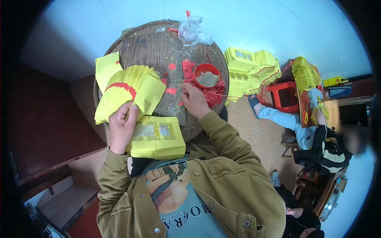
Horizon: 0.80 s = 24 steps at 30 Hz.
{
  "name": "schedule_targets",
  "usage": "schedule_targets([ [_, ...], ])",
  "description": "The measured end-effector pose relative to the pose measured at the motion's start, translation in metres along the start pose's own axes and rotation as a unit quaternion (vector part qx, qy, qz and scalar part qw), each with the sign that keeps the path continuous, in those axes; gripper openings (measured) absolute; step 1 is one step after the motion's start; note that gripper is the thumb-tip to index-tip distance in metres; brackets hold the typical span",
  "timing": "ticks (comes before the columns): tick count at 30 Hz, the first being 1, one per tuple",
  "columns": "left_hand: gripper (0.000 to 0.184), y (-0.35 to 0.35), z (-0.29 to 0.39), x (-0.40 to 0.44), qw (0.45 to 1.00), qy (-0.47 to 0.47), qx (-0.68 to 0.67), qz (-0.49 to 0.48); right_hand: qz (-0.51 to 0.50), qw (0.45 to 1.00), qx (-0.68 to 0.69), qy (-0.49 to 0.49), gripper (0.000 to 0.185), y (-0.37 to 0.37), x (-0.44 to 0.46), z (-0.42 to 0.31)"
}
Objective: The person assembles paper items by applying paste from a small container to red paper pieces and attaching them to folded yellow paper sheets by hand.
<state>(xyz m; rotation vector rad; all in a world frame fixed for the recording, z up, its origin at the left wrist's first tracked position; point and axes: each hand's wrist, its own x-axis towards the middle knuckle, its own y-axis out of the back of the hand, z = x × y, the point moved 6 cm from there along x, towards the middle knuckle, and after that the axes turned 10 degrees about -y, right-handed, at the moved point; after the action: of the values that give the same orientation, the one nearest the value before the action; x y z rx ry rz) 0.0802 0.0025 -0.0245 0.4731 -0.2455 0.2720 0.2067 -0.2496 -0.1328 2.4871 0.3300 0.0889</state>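
My left hand (123, 123) grips the near edge of a fanned bundle of yellow paper sheets (131, 77), thumb on top. A row of red tabs runs in an arc across the fan. My right hand (194, 100) is over the table with its fingers curled together at the tips; whatever they hold is too small to tell. Beside it lie loose red paper pieces (171, 91) and a red bowl (207, 70) with a greyish paste inside. Close to my body, below the fan, rests a stack of printed yellow paper (158, 139).
The round wooden table (149, 41) bears a clear plastic bag (195, 31) at its far edge. More yellow paper stacks (242, 59) stand at the right, near a red stool (285, 97). One person (331, 146) sits on the right handling yellow paper; another (295, 214) is lower right.
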Motion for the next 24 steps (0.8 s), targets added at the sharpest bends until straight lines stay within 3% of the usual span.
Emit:
schedule_targets([
  [2, 0.017, 0.001, -0.001, 0.000, 1.000, -0.015, -0.012, 0.003, 0.037, 0.994, -0.041, 0.092, 0.042, -0.003, 0.003, -0.013],
  [3, 0.017, 0.001, 0.000, 0.001, 1.000, -0.016, -0.012, -0.005, 0.036, 0.994, -0.045, 0.091, 0.042, -0.008, 0.004, -0.018],
  [5, 0.017, 0.001, 0.000, 0.001, 1.000, -0.012, -0.016, -0.013, 0.127, 0.965, -0.135, 0.185, 0.049, -0.013, -0.002, -0.038],
  [9, 0.015, 0.000, -0.001, 0.001, 0.999, -0.029, -0.016, -0.011, -0.009, 0.992, -0.097, 0.078, 0.054, -0.034, 0.000, -0.023],
  [11, 0.015, 0.000, 0.001, 0.000, 0.999, -0.032, -0.027, -0.015, -0.022, 0.996, 0.074, -0.054, 0.054, -0.024, -0.002, -0.009],
  [16, 0.013, 0.000, 0.001, 0.001, 0.998, -0.054, -0.025, -0.023, -0.015, 0.997, 0.065, -0.034, 0.036, -0.006, -0.012, -0.003],
  [18, 0.012, 0.000, 0.002, 0.001, 0.998, -0.054, -0.023, -0.024, 0.030, 0.982, -0.108, 0.151, 0.029, -0.002, -0.020, -0.024],
  [21, 0.012, 0.000, 0.005, 0.001, 0.999, -0.040, -0.017, -0.029, 0.072, 0.965, -0.161, 0.196, 0.030, 0.002, -0.020, -0.034],
  [24, 0.013, 0.000, 0.004, 0.001, 0.999, -0.027, -0.011, -0.033, 0.131, 0.962, -0.177, 0.159, 0.030, 0.001, -0.016, -0.039],
])
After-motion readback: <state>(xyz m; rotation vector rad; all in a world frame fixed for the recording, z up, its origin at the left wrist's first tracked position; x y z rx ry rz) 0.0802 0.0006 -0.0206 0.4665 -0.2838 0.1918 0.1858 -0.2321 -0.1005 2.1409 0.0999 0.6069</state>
